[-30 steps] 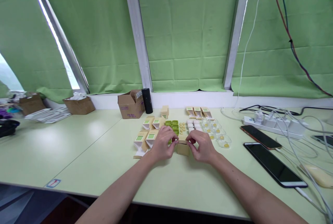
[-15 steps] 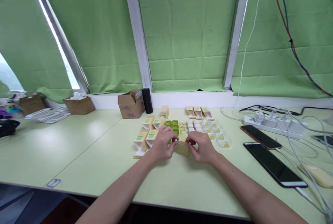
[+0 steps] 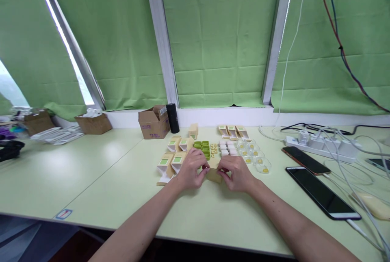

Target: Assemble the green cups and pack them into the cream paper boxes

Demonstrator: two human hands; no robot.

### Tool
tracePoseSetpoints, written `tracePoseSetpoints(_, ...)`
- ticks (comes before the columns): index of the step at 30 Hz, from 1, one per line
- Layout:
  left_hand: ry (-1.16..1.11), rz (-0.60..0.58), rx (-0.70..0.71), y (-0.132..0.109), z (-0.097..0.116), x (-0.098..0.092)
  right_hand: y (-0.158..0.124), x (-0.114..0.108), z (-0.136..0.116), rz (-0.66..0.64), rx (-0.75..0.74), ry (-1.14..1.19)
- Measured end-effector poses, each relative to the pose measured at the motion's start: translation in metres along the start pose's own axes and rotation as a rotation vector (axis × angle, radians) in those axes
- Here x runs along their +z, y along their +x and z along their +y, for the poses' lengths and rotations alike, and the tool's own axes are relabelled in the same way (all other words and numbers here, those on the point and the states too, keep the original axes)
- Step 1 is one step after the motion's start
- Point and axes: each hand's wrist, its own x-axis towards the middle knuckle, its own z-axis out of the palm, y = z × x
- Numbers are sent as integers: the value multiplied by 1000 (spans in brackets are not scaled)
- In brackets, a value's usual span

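Observation:
Near the middle of the table, a small tan cardboard box (image 3: 214, 176) is pinched at its upper edge from both sides. My left hand (image 3: 192, 169) has its thumb and fingertips closed on the left end of that edge. On the right end, my right hand (image 3: 236, 172) grips in the same way. Just beyond my hands lie green moulded cups (image 3: 202, 145), small yellowish pieces (image 3: 214, 148), and white and pale pink blocks (image 3: 224, 147). Clear plastic cups with yellow bits inside (image 3: 262, 166) stand to the right. Opened tan cartons with green labels (image 3: 165, 165) stand left of my left hand.
More tan cartons (image 3: 232, 131) stand at the back. A brown cardboard box (image 3: 154, 123) and a black cylinder (image 3: 172, 118) are by the wall. At right lie a large phone (image 3: 321, 192), a second phone (image 3: 305, 160), a power strip (image 3: 323, 148) and loose cables.
The top edge of the small box has tipped and come slightly lower between my fingers. Both hands have shifted only a little and keep their pinch.

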Motion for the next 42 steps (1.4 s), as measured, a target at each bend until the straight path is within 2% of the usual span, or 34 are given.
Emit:
tracePoseSetpoints(6,103,42,-142,2,0,4,0,-6,3,2,60,5)
tracePoseSetpoints(11,168,-86,-234,2,-3,7,0,-13,4,-82,144,5)
tracePoseSetpoints(13,179,-97,-248,2,-3,8,0,-15,4,-110,161,12)
tracePoseSetpoints(16,189,-54,-262,1,-3,7,1,-15,7,-128,182,-6)
tracePoseSetpoints(20,188,-18,-274,1,-7,6,0,-15,13,-73,225,-80)
tracePoseSetpoints(24,190,-7,-307,2,-8,7,0,-17,9,-36,197,-32)
tracePoseSetpoints(28,181,-101,-320,3,-5,7,1,-18,0,-77,146,39)
tracePoseSetpoints(32,175,-190,-318,2,-3,9,1,-17,-3,-153,159,31)
tracePoseSetpoints(42,182,-75,-277,1,-3,6,2,-18,7,-201,281,-121)
